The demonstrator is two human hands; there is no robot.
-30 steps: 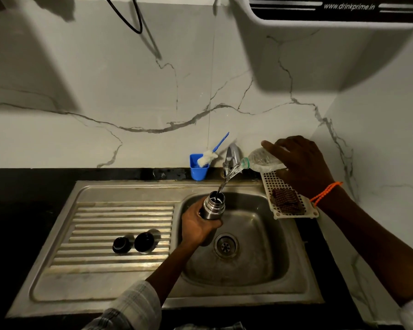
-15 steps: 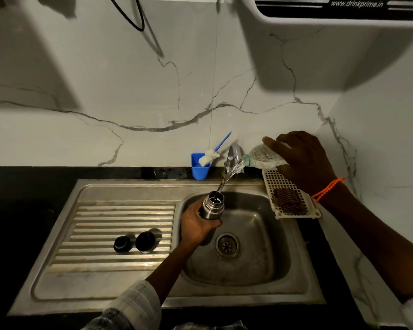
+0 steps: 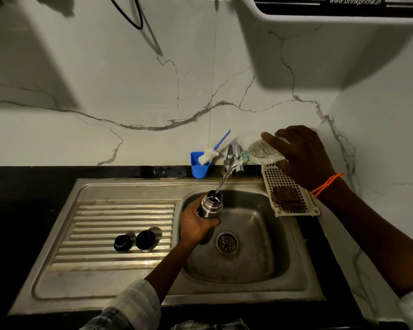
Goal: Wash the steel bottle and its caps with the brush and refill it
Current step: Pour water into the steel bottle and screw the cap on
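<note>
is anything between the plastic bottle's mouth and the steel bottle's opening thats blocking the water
Nothing visible does. The plastic bottle in the right hand pours a clear stream into the open steel bottle, held by the left hand. Both caps lie aside on the drainboard.

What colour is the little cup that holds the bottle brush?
Blue cup, behind the sink; the head view shows it.

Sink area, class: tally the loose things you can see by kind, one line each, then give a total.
Bottles: 2, the steel bottle and the plastic bottle
Caps: 2, cap and cap
Brushes: 1, brush
Blue cups: 1, cup
Racks: 1, rack
Scrub pads: 1, pad
Total: 8
</note>
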